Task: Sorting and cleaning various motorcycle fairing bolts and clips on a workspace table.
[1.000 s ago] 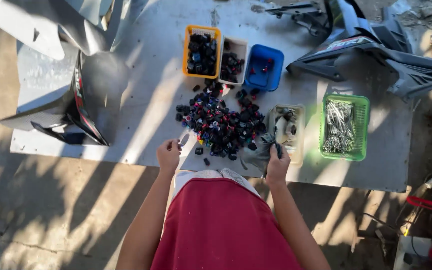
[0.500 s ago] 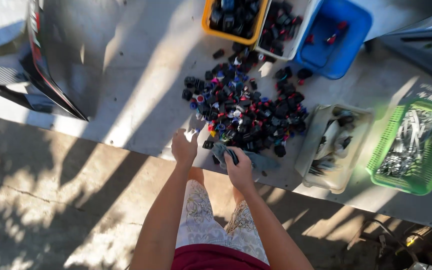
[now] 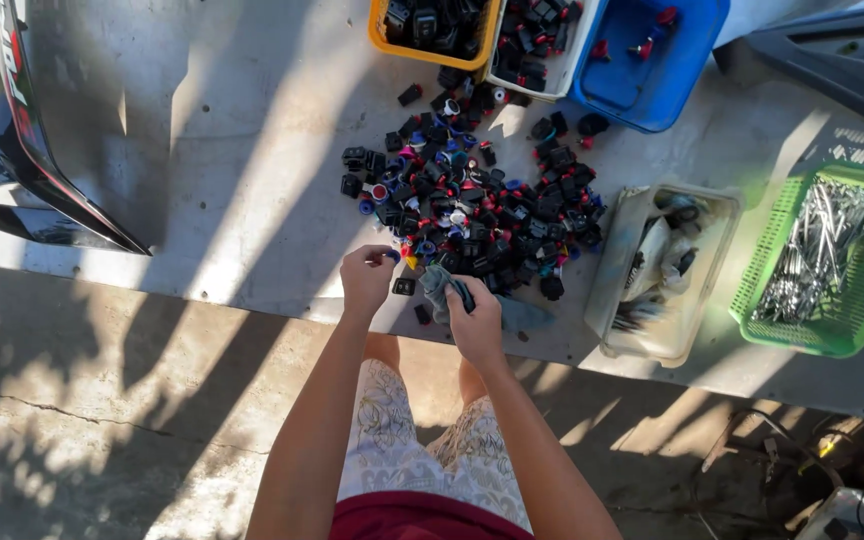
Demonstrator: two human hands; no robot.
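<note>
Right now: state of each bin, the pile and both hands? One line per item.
left hand: closed in a grip on a small part at the pile's edge
right hand: grip on a grey rag
pile of small parts: loose, spread on table
yellow bin: holds black parts
blue bin: nearly empty, a few red parts
green basket: full of metal pieces
clear tray: partly filled

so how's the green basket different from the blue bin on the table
The green basket has open mesh walls; the blue bin has solid walls. The green basket is heaped with silvery metal pieces, while the blue bin is nearly bare, with only a few small red and black parts. The basket sits at the table's right end, the bin at the far edge beside the white bin. Both are rectangular plastic containers.
</note>
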